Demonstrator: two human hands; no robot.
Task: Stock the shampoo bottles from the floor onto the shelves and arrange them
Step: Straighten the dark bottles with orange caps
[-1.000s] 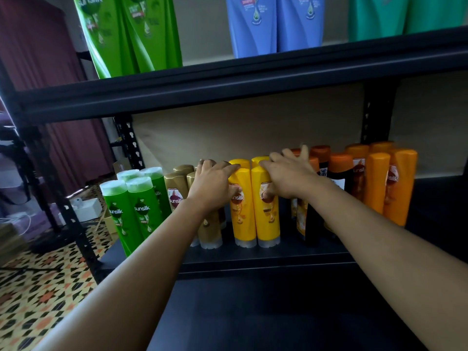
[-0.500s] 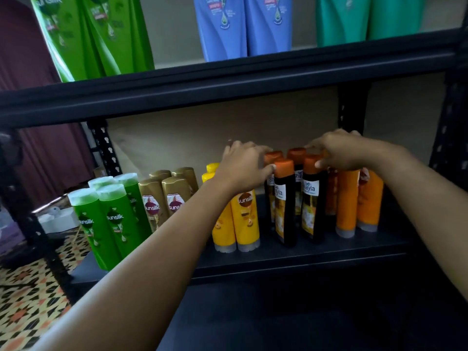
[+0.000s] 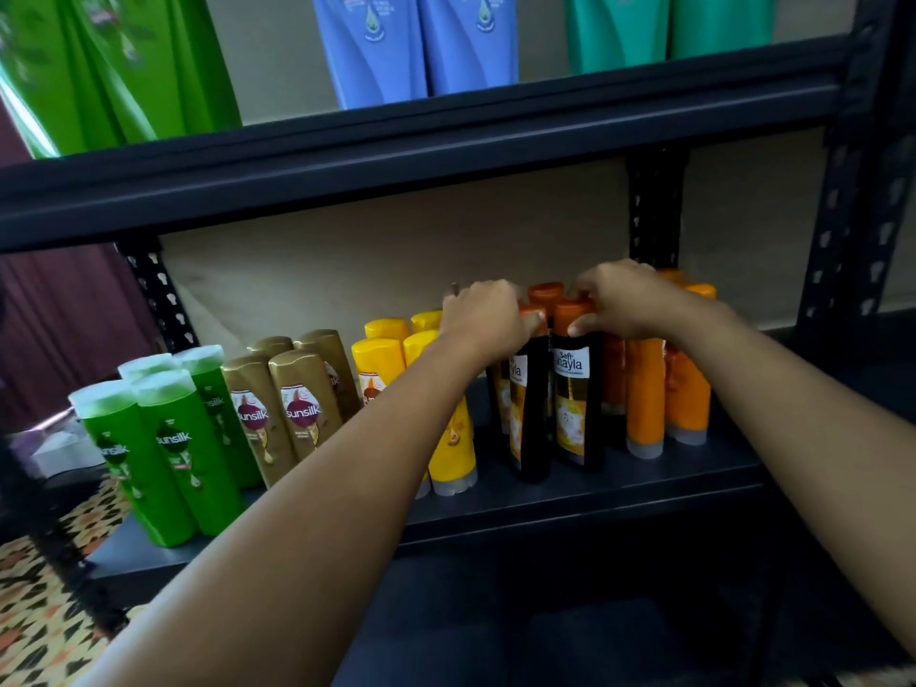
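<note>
Two black shampoo bottles with orange caps (image 3: 577,404) stand side by side on the middle shelf (image 3: 619,488), with more behind them. My left hand (image 3: 488,319) grips the orange caps on the left of this group, thumb against the front left bottle (image 3: 528,419). On the group's right side, my right hand (image 3: 624,302) holds the cap of the front right bottle. To their right stand orange bottles (image 3: 644,394). To their left are yellow bottles (image 3: 381,359), partly hidden by my left arm, then gold bottles (image 3: 302,404) and green bottles (image 3: 163,453).
The upper shelf beam (image 3: 396,156) hangs just above my hands and carries large green (image 3: 124,66), blue (image 3: 421,42) and teal bottles (image 3: 669,22). A black upright post (image 3: 862,190) bounds the right side. Patterned floor (image 3: 34,612) shows at lower left.
Both hands have left the yellow bottles and moved right onto the orange caps of the black bottles, closing in from either side. The view has shifted right.
</note>
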